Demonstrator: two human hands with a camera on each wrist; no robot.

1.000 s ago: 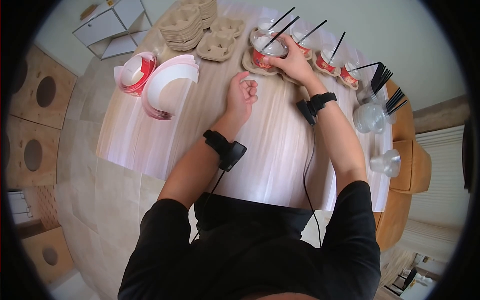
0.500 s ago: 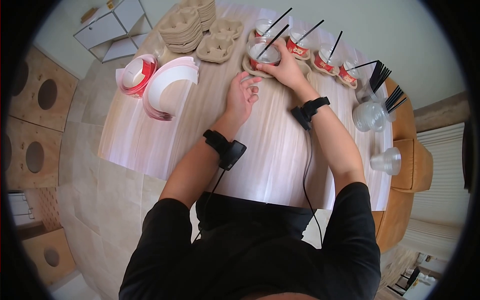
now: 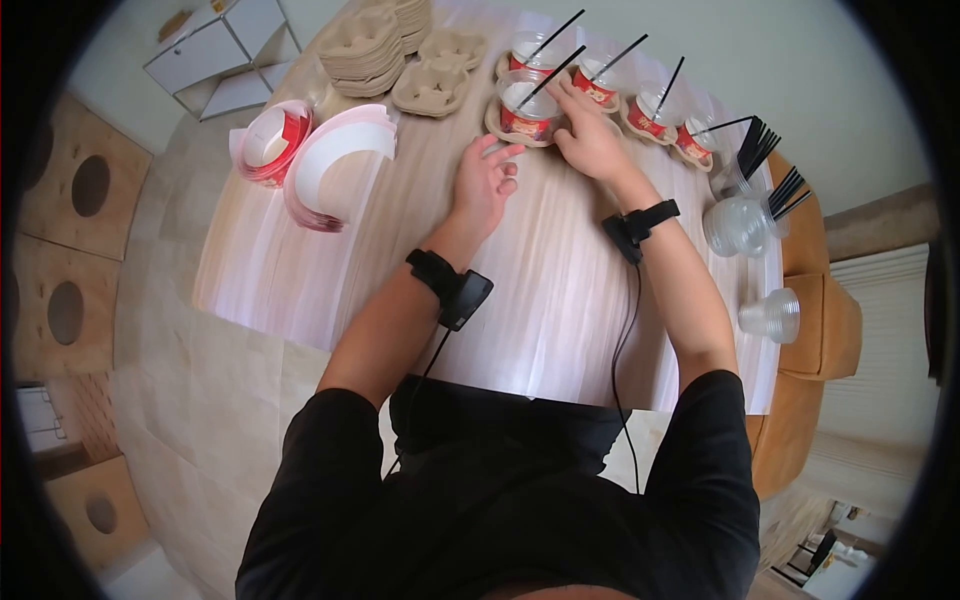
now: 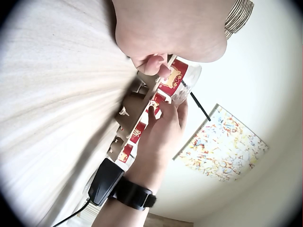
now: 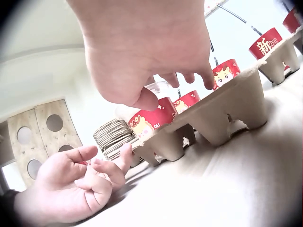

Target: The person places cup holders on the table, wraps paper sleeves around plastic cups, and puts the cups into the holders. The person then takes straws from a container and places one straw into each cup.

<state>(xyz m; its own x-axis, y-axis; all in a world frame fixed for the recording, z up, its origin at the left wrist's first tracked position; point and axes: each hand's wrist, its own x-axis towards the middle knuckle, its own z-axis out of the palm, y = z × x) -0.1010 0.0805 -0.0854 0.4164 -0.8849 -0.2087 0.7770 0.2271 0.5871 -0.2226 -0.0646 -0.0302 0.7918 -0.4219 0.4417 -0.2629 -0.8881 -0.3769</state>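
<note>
A clear cup in a red printed sleeve [image 3: 525, 127], with a black straw, sits in the near-left pocket of a pulp cup carrier [image 5: 213, 118]. My right hand [image 3: 595, 145] is just right of this cup, fingers extended over the carrier and holding nothing. Two more sleeved cups stand in the carrier's far pockets, one of them a red-sleeved cup [image 3: 597, 92] beyond my fingertips. My left hand [image 3: 483, 185] lies palm up by the carrier's near-left edge, its fingers loosely curled around nothing; the right wrist view shows this left hand [image 5: 75, 187] low beside the carrier.
Farther right, another carrier holds sleeved cups [image 3: 650, 120]. Black straws [image 3: 760, 150], clear lids [image 3: 738, 228] and stacked clear cups [image 3: 770, 317] line the right edge. At the left are pink-white curved paper sleeves [image 3: 325, 165], a red sleeve roll [image 3: 270, 150] and stacked carriers [image 3: 362, 55].
My right hand has lowered the cup with its straw into the near-left pocket, let go of it and moved right. My left hand has stayed almost still.
</note>
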